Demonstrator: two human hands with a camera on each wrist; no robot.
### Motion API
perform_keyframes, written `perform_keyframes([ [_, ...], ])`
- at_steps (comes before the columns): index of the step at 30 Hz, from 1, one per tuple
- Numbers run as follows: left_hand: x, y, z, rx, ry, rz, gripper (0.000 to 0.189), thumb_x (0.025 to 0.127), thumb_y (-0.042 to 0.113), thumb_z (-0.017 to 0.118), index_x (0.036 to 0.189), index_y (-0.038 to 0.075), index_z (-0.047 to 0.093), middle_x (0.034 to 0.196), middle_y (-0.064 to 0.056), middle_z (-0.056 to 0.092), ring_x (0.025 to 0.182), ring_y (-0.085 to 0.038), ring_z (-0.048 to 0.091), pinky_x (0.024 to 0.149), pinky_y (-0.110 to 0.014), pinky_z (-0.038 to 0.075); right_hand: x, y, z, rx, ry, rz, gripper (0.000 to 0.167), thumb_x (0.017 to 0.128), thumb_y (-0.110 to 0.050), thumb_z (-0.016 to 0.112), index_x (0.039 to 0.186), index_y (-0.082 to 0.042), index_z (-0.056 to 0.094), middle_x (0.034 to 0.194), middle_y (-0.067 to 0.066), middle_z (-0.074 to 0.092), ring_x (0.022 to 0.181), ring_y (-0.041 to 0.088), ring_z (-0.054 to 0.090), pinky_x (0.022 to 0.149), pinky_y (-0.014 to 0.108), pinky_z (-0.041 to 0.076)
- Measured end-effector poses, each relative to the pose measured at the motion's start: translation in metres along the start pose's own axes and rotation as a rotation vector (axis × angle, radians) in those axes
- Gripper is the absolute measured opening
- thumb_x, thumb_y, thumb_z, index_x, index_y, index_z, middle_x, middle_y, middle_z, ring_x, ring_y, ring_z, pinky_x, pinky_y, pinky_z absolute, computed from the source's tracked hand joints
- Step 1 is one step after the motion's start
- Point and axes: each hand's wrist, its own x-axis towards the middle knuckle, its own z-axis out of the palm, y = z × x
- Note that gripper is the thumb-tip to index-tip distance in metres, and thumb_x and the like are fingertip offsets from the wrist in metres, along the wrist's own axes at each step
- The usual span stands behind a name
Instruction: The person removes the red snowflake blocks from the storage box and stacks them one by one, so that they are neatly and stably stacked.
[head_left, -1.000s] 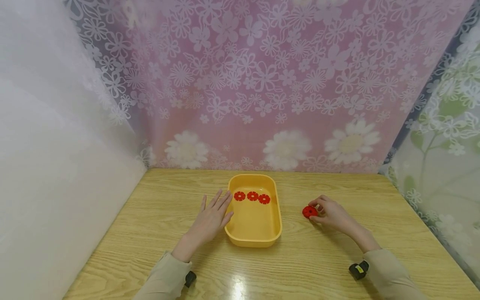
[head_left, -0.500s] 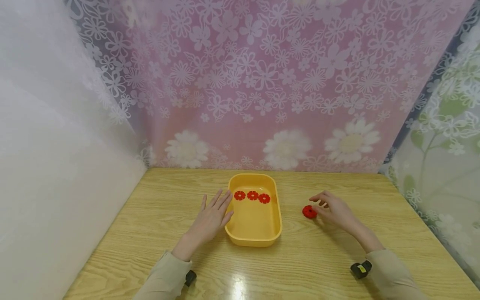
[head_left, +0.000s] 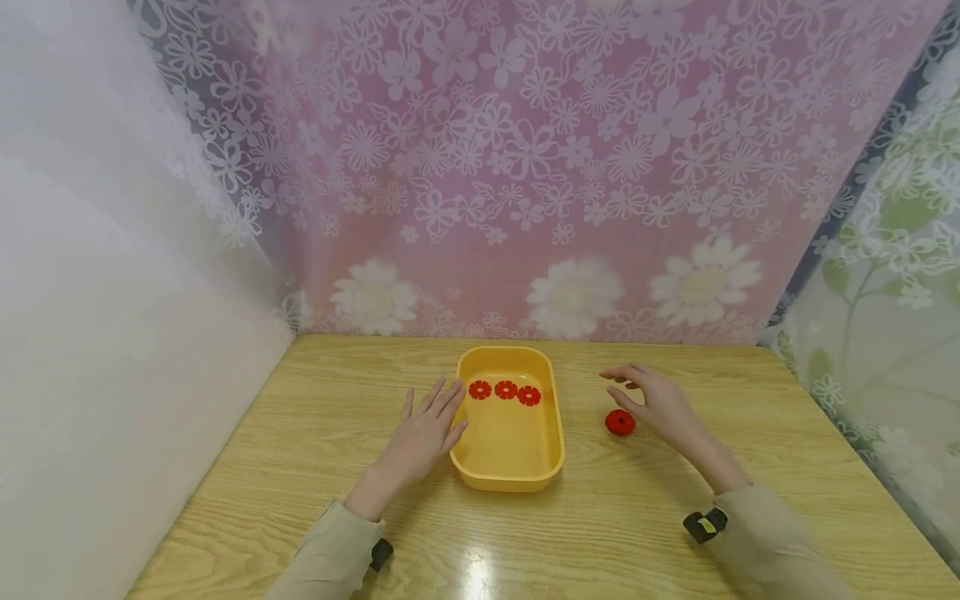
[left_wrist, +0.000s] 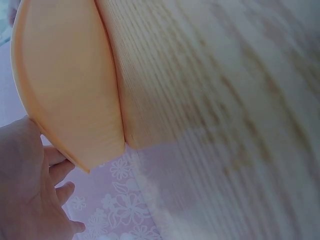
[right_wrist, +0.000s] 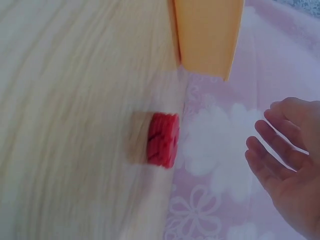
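A yellow plastic bin (head_left: 507,454) stands on the wooden table, with three red notched discs (head_left: 506,390) lying in a row on its floor toward the far end. My left hand (head_left: 420,435) rests along its left rim, fingers straight; in the left wrist view the hand (left_wrist: 30,185) touches the bin's edge (left_wrist: 70,85). Right of the bin, a small stack of red notched discs (head_left: 620,422) sits on the table. Just behind and above it is my right hand (head_left: 662,404), holding nothing, fingers apart. The right wrist view shows a gap between the stack (right_wrist: 163,140) and the hand (right_wrist: 295,155).
The wooden table (head_left: 322,400) ends at a pink flowered curtain (head_left: 465,208) at the back. A white sheet (head_left: 135,292) hangs on the left and a flowered sheet (head_left: 892,317) on the right. Wrist camera (head_left: 705,525) sits by the right sleeve.
My right hand has let go of the red disc stack, risen off it and moved slightly away toward the back. The stack stays in place, and the left hand has not moved.
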Motion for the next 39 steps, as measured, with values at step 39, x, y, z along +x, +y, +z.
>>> perform_keyframes([
  [39, 0.001, -0.002, 0.001, 0.02, 0.011, 0.01, 0.058, 0.108, 0.036, 0.047, 0.157, 0.006, 0.037, 0.164, -0.007, 0.033, 0.154, -0.032, 0.022, 0.118, -0.069, 0.013, 0.115, -0.054, 0.077, -0.04, -0.53, -0.067, 0.036, 0.087, -0.008, 0.079, 0.12, 0.002, 0.066, 0.114, 0.014, 0.069, 0.106, 0.032, 0.065, 0.093, 0.046, 0.054],
])
